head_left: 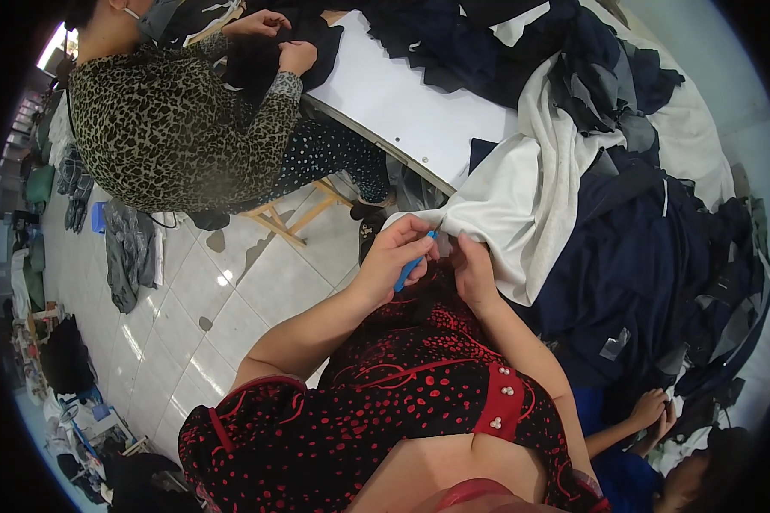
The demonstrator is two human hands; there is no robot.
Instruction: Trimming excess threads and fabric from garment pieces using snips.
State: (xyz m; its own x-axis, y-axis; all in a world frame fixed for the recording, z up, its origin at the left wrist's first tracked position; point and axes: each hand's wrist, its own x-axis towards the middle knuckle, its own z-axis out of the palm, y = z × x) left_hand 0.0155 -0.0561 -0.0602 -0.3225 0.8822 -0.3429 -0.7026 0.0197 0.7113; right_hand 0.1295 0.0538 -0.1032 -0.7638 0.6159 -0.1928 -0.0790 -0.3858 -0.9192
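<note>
In a black-and-red patterned dress [419, 385], a person works with two bare hands at one white cloth [509, 184]. The left hand [409, 250] is closed around one small blue tool [406, 272]; the right hand [474, 267] is narrowed on the cloth's lower edge, just beside it. The white cloth hangs in folds between the hands and the heap at the right — its near edge gathered at the fingertips. The step in hand looks like close work with the tool along that edge, though the fingers hide the tool's tip and whatever it meets. The next move seems to call for a steady right hand and a taut edge.

Close at the right spreads one navy heap [633, 265], its pieces too tangled to count. Two co-workers share the room: a person in blue [626, 474] at the lower right, both hands together on pale material, and a person in a leopard-print top [175, 128] at the upper left, two hands at black cloth [321, 56]. Beyond the white cloth stands one white table [393, 98] — more dark fabric [445, 43] piled across its far side. One wooden stool [274, 224] shows below the leopard-print top.
</note>
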